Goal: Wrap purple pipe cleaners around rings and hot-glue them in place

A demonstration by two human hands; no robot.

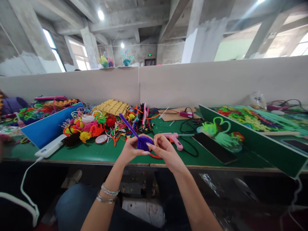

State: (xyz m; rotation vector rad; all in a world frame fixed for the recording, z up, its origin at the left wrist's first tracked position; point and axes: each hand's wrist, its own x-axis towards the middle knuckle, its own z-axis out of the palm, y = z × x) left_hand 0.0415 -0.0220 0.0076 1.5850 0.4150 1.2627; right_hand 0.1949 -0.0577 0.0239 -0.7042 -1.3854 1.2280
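Observation:
A purple pipe-cleaner figure (143, 141) is held between my two hands above the front edge of the green table. Its body is a rounded bundle of purple strands, and one long stem slants up to the left. My left hand (131, 148) grips it from the left side, fingers wrapped round. On the other side, my right hand (164, 147) pinches it with thumb and fingers, partly covering the body. Just behind my right hand lies a pink glue gun (176, 140) on the table, with an orange ring (156, 156) showing beneath my hands.
Left stands a colourful heap of pipe cleaners (90, 125) beside a blue divider (51, 125) and a white power strip (51, 147). Right are a phone (214, 148), green swan-like pipe-cleaner figures (222, 136) and a dark green divider (252, 141). Cardboard (172, 115) lies behind.

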